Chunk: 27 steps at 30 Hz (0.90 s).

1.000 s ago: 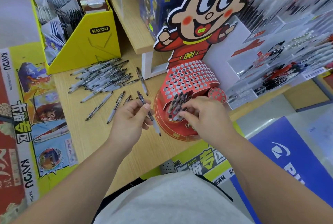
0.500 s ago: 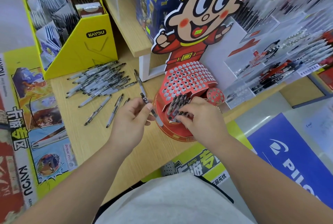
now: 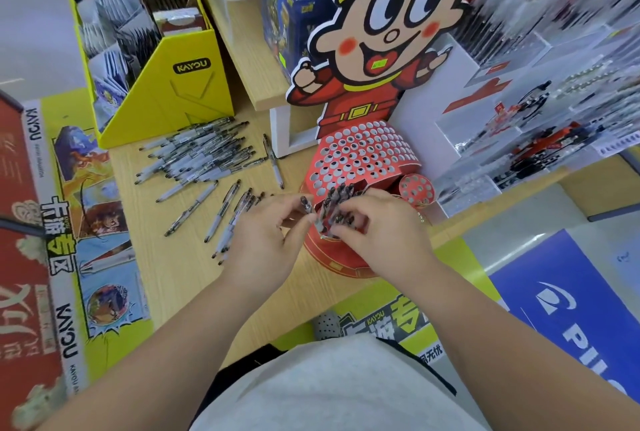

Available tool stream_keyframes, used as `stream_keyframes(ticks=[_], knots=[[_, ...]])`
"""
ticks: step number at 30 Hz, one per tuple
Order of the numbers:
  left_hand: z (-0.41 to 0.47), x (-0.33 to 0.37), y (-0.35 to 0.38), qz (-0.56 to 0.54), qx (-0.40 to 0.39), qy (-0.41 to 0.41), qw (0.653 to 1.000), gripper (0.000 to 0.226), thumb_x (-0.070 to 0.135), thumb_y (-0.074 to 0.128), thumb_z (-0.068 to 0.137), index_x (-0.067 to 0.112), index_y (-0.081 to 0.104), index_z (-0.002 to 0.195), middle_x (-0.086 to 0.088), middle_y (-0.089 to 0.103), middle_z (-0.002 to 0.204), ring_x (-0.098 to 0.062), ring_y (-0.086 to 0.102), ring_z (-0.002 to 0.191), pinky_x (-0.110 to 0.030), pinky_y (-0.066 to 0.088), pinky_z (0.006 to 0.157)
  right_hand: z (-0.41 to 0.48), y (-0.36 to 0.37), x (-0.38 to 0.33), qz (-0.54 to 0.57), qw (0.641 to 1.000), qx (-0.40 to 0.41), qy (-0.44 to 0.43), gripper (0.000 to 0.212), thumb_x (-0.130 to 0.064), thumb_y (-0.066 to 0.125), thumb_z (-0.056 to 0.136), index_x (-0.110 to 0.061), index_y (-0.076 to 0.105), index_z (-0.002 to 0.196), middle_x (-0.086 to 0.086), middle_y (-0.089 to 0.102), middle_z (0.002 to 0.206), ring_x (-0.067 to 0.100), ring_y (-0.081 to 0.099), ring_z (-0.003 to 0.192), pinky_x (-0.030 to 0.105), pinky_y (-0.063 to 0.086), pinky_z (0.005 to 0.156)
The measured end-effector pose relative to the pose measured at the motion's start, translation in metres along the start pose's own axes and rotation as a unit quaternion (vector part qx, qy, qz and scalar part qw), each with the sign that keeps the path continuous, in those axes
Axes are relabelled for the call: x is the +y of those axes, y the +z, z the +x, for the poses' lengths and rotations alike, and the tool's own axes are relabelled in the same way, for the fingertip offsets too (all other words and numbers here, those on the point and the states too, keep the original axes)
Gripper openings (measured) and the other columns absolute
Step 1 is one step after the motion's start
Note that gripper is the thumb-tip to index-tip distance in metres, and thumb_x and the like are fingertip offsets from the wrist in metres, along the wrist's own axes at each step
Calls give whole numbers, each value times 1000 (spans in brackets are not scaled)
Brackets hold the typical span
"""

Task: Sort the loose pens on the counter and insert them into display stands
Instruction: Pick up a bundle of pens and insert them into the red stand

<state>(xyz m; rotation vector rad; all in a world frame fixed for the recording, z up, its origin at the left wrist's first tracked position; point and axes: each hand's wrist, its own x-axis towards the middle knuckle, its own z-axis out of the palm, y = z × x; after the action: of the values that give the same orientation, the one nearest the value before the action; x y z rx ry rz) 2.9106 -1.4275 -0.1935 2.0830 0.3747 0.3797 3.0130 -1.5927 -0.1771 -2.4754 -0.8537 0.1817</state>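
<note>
At counter edge, head view: left hand (image 3: 263,240) pinching one pen (image 3: 307,204) between thumb and forefinger, dark end up, held close against the front of the red stand (image 3: 398,157). Just beside it, right hand (image 3: 384,233) with fingers curled down among the seated pens (image 3: 337,196) in the stand's lowest rows; cannot tell whether gripping one of them or only steadying, fingertips being lost among the barrels. Fingertips of both hands close together over the same cluster; contact not clear. Higher on the stand, rows of free holes (image 3: 367,143); behind it, a cartoon cutout (image 3: 391,25). Leftward on the counter (image 3: 166,274), loose pens (image 3: 201,153) heaped near a yellow box (image 3: 173,94), with a few stragglers (image 3: 221,216) lying apart, just beside the left hand.

Step in hand, by judgement: insertion of the held pen, either passed across or guided jointly into a hole next to those filled. Early in the task, judging by the heap left and the holes open.

Next move calls for bringing the tip over a free hole beside the cluster, tilting the barrel to suit the slope of the perforated face, and pushing along the barrel's line until seated; then reaching left for another from the stragglers. Risk worth noting: knocking seated neighbours askew in so tight a cluster.
</note>
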Motion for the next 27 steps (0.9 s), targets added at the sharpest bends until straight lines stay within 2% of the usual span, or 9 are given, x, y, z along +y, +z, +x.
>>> stream_keyframes(ticks=[2, 5, 9, 13, 14, 19, 22, 25, 27], knots=[[-3, 0, 5, 18, 7, 3, 1000, 26, 20, 70, 93, 18, 72, 118, 13, 66, 102, 9, 62, 94, -8, 50, 81, -1, -3, 8, 40, 999, 22, 5, 28, -36, 85, 76, -26, 75, 100, -14, 55, 84, -2, 52, 66, 23, 47, 64], [-5, -3, 12, 46, 8, 0, 999, 26, 20, 70, 93, 18, 73, 119, 13, 69, 102, 11, 62, 85, -9, 50, 82, -4, -6, 20, 65, 997, 36, 11, 29, -32, 84, 77, -24, 73, 104, -13, 57, 95, 0, 55, 69, 25, 51, 70], [-4, -5, 21, 84, -8, 1, 996, 25, 21, 71, 93, 16, 73, 118, 4, 74, 101, -6, 67, 84, -30, 59, 80, -6, -8, 30, 87, 996, 25, 4, 26, -28, 83, 78, -26, 73, 102, -13, 58, 102, 1, 60, 73, 30, 53, 74], [2, -3, 27, 130, -29, 1, 991, 21, 21, 70, 94, 17, 74, 114, 3, 74, 95, -10, 67, 82, -31, 57, 76, -4, -8, 38, 96, 995, 2, -1, 22, -24, 82, 80, -27, 73, 101, -14, 58, 103, -2, 61, 77, 13, 45, 73], [2, -2, 28, 144, -38, 3, 989, 20, 21, 70, 94, 17, 75, 113, 3, 74, 94, -11, 67, 82, -32, 57, 75, -4, -7, 39, 101, 995, -1, -1, 21, -22, 81, 81, -27, 72, 100, -14, 58, 103, -2, 61, 77, 13, 44, 73], [4, 0, 34, 165, -70, -3, 984, 16, 21, 72, 92, 16, 76, 107, 2, 75, 91, -15, 68, 81, -39, 58, 73, 0, -5, 43, 129, 992, -4, 8, 22, -21, 81, 81, -27, 66, 95, -15, 60, 99, 0, 63, 79, 30, 53, 75], [9, 5, 35, 155, -76, -33, 984, 12, 21, 73, 92, 18, 78, 103, 7, 74, 89, -8, 67, 79, -35, 58, 73, 3, -5, 47, 153, 988, -11, 20, 30, -23, 82, 80, -31, 60, 97, -16, 64, 97, -2, 64, 80, 31, 54, 74], [8, 11, 37, 109, -47, -107, 987, 8, 18, 77, 88, 22, 76, 95, 20, 68, 82, 9, 62, 74, -9, 49, 67, 5, -4, 49, 174, 984, -23, 26, 34, -24, 83, 79, -34, 58, 100, -16, 64, 99, -2, 65, 80, 32, 55, 76], [6, 12, 38, 100, -25, -151, 983, 12, 21, 79, 86, 25, 68, 88, 17, 67, 79, 8, 61, 72, -6, 44, 62, 6, -4, 50, 178, 984, -29, 17, 33, -24, 82, 80, -34, 58, 101, -16, 63, 102, -1, 65, 80, 34, 56, 77]])
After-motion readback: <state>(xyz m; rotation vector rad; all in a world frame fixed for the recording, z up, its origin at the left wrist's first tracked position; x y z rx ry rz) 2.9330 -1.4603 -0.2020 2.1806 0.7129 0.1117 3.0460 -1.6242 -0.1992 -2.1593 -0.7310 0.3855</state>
